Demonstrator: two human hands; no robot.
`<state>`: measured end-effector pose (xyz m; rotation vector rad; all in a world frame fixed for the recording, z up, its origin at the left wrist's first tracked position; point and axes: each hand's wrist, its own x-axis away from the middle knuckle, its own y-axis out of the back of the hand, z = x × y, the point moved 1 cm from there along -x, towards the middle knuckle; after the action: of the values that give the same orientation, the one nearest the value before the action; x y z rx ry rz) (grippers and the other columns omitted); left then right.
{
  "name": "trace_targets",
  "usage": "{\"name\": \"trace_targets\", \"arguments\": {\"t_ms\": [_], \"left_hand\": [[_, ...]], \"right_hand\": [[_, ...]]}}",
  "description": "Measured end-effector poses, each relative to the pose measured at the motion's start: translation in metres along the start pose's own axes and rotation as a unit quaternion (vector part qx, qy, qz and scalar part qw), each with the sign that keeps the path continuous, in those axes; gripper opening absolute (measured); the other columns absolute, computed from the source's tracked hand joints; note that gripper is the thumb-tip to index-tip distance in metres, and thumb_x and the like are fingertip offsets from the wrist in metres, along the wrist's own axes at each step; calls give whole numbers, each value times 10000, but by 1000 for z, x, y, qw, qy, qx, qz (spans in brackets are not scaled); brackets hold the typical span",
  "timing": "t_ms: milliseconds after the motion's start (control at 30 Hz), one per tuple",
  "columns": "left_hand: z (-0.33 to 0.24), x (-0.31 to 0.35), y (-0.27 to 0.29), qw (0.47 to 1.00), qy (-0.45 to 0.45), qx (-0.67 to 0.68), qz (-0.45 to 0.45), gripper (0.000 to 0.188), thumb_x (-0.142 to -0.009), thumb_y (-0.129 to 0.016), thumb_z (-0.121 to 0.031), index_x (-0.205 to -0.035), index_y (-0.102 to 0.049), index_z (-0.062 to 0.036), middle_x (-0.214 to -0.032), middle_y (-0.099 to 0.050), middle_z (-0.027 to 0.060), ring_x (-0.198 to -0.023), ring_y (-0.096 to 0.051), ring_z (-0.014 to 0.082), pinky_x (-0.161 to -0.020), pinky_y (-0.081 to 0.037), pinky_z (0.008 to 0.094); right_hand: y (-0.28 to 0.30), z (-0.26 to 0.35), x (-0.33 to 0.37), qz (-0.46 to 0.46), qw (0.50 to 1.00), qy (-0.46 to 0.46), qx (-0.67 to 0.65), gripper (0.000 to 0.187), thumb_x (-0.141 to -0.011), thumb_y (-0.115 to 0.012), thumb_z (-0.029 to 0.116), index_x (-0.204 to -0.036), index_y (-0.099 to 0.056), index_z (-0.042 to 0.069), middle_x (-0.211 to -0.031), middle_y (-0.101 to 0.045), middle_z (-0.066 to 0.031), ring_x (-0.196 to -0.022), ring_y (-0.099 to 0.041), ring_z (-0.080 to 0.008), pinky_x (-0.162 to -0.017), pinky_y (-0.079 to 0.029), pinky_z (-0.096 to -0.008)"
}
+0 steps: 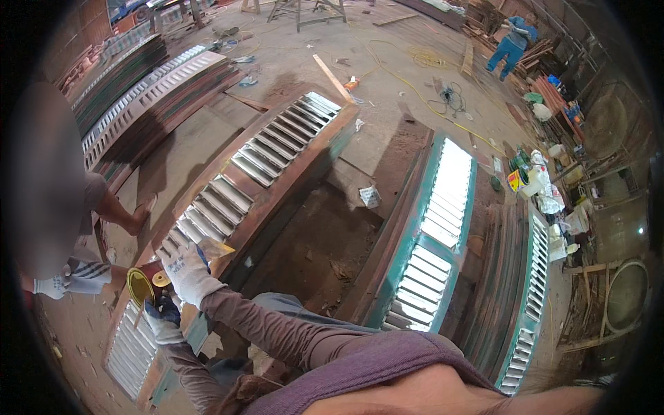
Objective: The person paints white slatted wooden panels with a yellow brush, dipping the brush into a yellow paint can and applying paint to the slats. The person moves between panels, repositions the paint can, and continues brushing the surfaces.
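Observation:
My left hand [164, 319], in a white glove with a dark blue palm, is closed at the lower left on a round yellow tin [140, 286], tilted with its round face showing. My right hand [185, 272], gloved in white, rests over the slats of a brown louvred shutter [242, 163]. Its fingers point left and look bent; what lies under them is hidden. Beside the right hand a tan, pointed flat piece [220, 248] shows; whether I grip it is unclear. A small round yellow-orange thing [160, 279] sits between my hands.
A person [45, 194] is close by on the left, with a gloved hand [52, 285]. Stacked shutters [159, 100] stand behind. Green-edged shutters [423, 256] lie to my right. A yellow cord [443, 114] crosses the floor; another person [513, 45] stands far right.

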<state>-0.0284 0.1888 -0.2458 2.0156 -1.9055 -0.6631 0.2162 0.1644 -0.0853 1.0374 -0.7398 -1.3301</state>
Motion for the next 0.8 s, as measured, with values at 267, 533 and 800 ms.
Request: {"name": "trace_targets", "arguments": {"t_ms": [267, 533, 800], "left_hand": [[-67, 49, 15, 988, -36, 69, -131, 180, -889, -569, -47, -1051, -534, 23, -960, -642, 117, -842, -609, 163, -722, -500, 272], [-26, 49, 54, 975, -38, 208, -68, 294, -918, -549, -82, -1189, -521, 27, -1091, -629, 128, -924, -614, 204, -795, -512, 292], [-30, 54, 52, 793, 62, 604, 38, 340, -964, -466, -134, -1278, -494, -5, -1227, -577, 100, -1042, -572, 209, -898, -498, 302]], "right_hand": [[2, 14, 1, -49, 999, -7, 1, 426, -812, -575, 238, -1209, -535, 89, -1087, -600, -74, -1027, -538, -258, -890, -350, -433], [-6, 38, 0, -54, 998, 12, 6, 435, -778, -601, 195, -1202, -549, 113, -1032, -600, -92, -968, -562, -254, -816, -379, -412], [-14, 38, 4, -138, 981, 30, -132, 437, -797, -574, 176, -1227, -542, 102, -1052, -602, -120, -961, -584, -296, -808, -400, -435]]}}
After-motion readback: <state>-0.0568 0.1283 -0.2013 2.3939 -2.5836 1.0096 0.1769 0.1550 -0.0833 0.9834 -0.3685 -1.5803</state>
